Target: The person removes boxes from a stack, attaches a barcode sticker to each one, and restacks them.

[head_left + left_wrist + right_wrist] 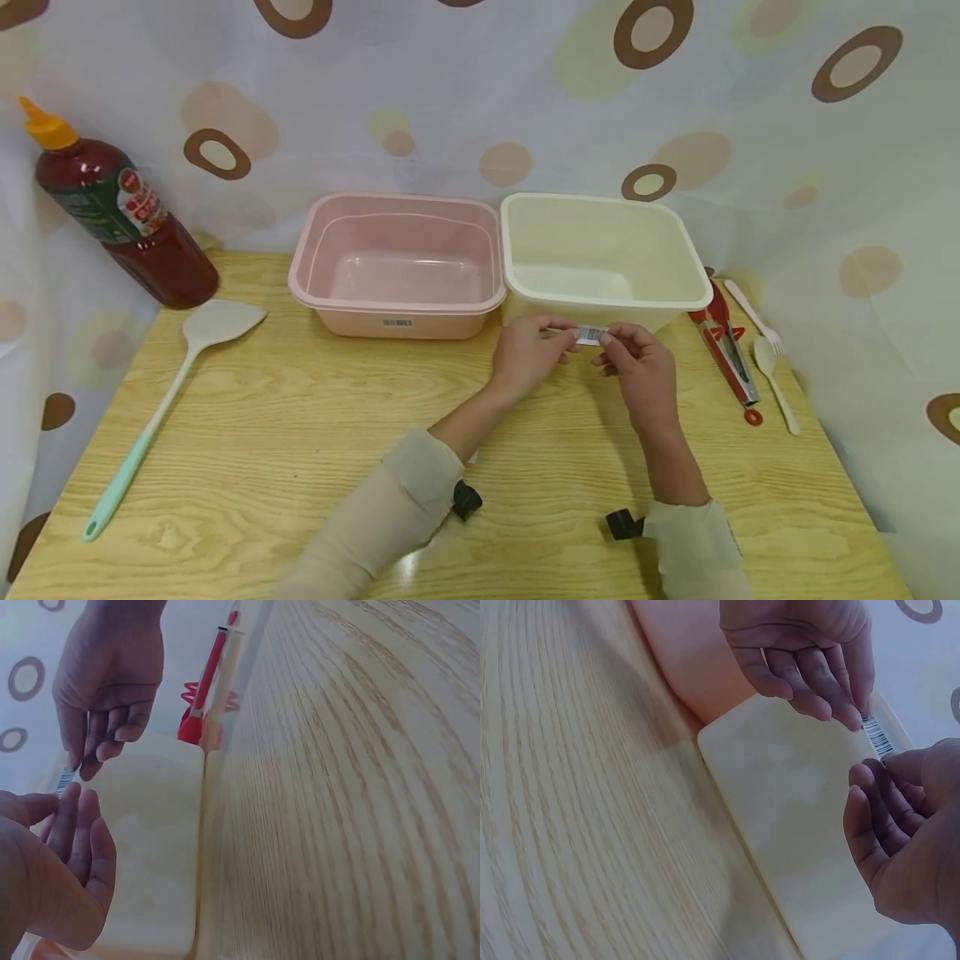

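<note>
Between both hands a small white barcode sticker [589, 335] is stretched in front of the cream basin [600, 302]. My left hand [528, 354] pinches its left end between thumb and forefinger. At the other end, the right hand [643, 371] pinches it the same way. The black bars of the sticker [878, 739] show plainly in the right wrist view. A similar barcode label [397, 322] is stuck on the front of the pink basin [397, 306], which stands left of the cream one.
A tall red sauce bottle [127, 217] leans at the back left, above a spatula [168, 400] with a mint handle. Right of the cream basin lie red tongs [726, 346], a pink fork [753, 317] and a cream spoon [776, 383]. A patterned curtain [450, 100] hangs behind.
</note>
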The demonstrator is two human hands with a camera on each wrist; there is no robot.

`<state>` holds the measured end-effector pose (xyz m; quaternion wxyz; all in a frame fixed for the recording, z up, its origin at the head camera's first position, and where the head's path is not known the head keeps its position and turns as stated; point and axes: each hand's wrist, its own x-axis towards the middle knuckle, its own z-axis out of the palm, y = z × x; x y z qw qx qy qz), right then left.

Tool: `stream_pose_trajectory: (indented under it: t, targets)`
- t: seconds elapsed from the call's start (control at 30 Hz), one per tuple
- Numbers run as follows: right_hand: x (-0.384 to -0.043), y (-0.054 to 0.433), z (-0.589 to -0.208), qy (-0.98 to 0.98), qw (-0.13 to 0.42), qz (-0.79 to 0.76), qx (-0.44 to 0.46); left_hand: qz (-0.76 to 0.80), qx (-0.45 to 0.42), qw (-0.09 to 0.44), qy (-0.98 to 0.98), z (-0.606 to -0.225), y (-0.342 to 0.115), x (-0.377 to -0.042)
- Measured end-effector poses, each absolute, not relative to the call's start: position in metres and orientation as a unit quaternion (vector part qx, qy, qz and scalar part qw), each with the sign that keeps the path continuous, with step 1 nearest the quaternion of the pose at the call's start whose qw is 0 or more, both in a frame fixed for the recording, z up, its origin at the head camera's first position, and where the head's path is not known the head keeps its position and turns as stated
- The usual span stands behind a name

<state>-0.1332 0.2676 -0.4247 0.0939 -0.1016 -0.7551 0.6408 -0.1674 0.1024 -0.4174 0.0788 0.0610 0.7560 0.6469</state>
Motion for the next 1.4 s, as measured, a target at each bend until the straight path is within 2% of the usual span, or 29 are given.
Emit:
stream_pose_trajectory:
  t: [0.27, 0.83, 1.4]
  targets:
    - [-0.138, 0.274, -0.432, -0.759, 0.106, 0.631, -0.118, 0.566, 0.077, 0.059, 0.818, -0.419, 0.101, -0.159]
    - [-0.146, 0.281, -0.432, -0.754, 0.123, 0.629, -0.14, 0.55, 0.142, 0.051, 0.821, -0.421, 0.111, -0.147]
    - [-0.148, 0.282, -0.437, -0.748, 0.14, 0.633, -0.146, 0.541, 0.147, 0.078, 0.824, -0.423, 0.117, -0.146]
